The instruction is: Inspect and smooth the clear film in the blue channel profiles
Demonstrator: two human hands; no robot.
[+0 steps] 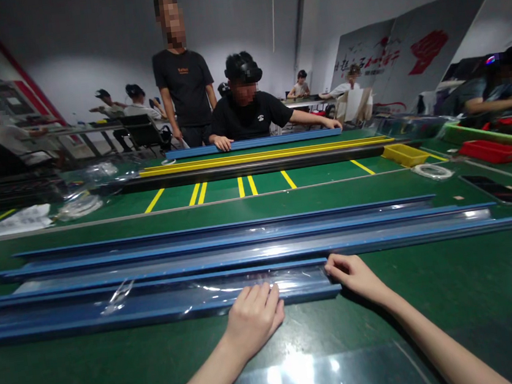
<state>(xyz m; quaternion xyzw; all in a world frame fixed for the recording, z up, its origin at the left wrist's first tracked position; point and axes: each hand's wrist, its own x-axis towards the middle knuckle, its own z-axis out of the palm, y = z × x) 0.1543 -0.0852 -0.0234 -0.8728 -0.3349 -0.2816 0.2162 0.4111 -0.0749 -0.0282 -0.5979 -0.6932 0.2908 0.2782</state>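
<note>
The nearest blue channel strip (pixel 159 317) lies lengthwise across the table, with shiny clear plastic film (pixel 220 287) inside it. My left hand (pixel 255 315) is closed over its front edge, left of the strip's right end, fingers bent into the trough. At that right end my right hand (pixel 349 272) is closed in a pinch, thumb and forefinger together by the rear corner. What sits between those fingertips is too small to make out. Just behind lie a second blue channel strip (pixel 382 242) and a third blue channel strip (pixel 119 247), both with glossy troughs.
Across the green table (pixel 434 295), a seated person (pixel 247 116) holds another blue strip (pixel 278 140); a second person (pixel 182 77) stands behind. Yellow strips (pixel 256 157), a yellow tray (pixel 404 155), a red tray (pixel 492 151), a coil (pixel 432 172) and a phone (pixel 496 189) lie farther off.
</note>
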